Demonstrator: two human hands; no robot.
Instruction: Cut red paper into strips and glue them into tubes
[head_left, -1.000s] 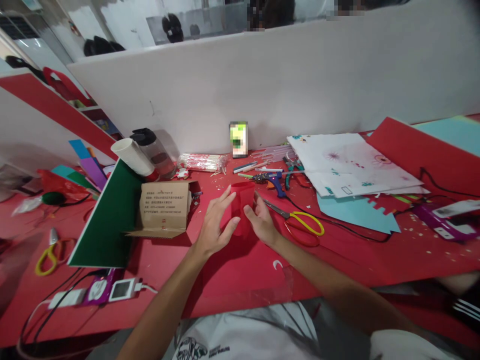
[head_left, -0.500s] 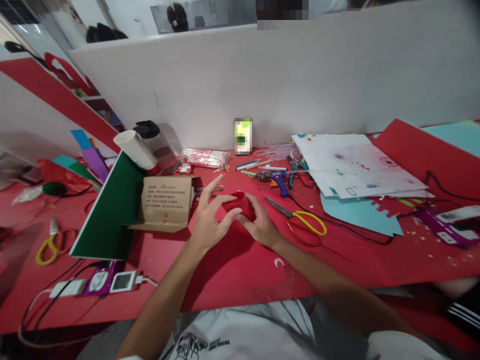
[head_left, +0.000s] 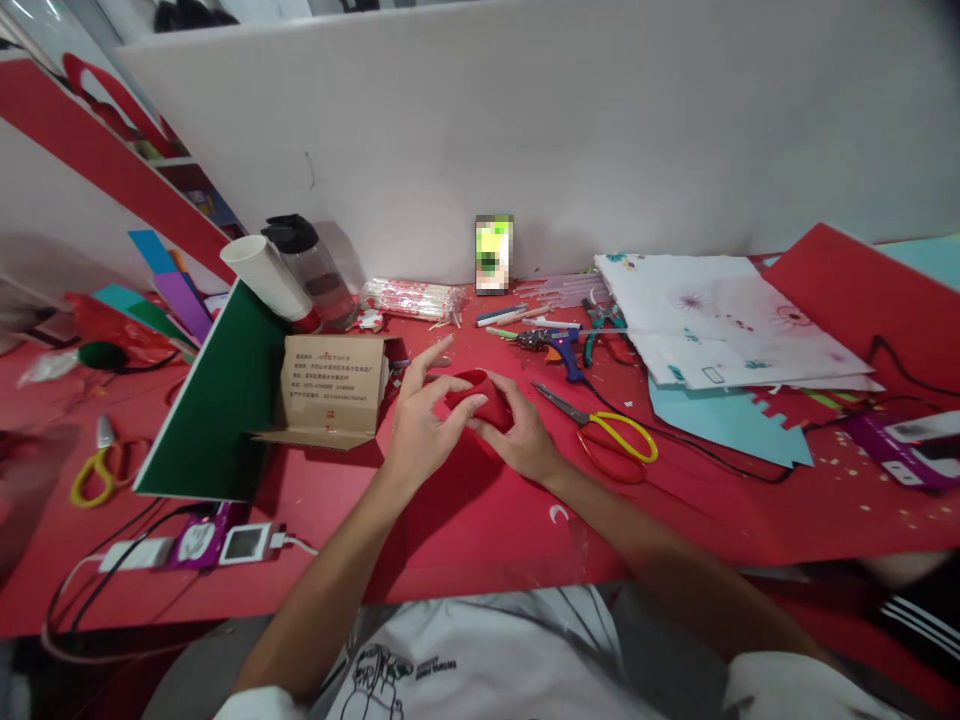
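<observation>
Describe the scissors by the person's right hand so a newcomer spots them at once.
On the red table, find the right hand on the red piece. Right of it lie the scissors, with yellow and red handle loops, nearer than the blue glue gun. A similarly coloured pair lies left of the green board; these lie right of it.

Across the red bench (head_left: 337,520), with scissors (head_left: 619,435) near a blue glue gun (head_left: 561,345), with a cardboard box (head_left: 330,388) near bagged sticks (head_left: 411,299), with patterned white sheets (head_left: 731,325) overlapping light-blue paper (head_left: 731,420).
</observation>
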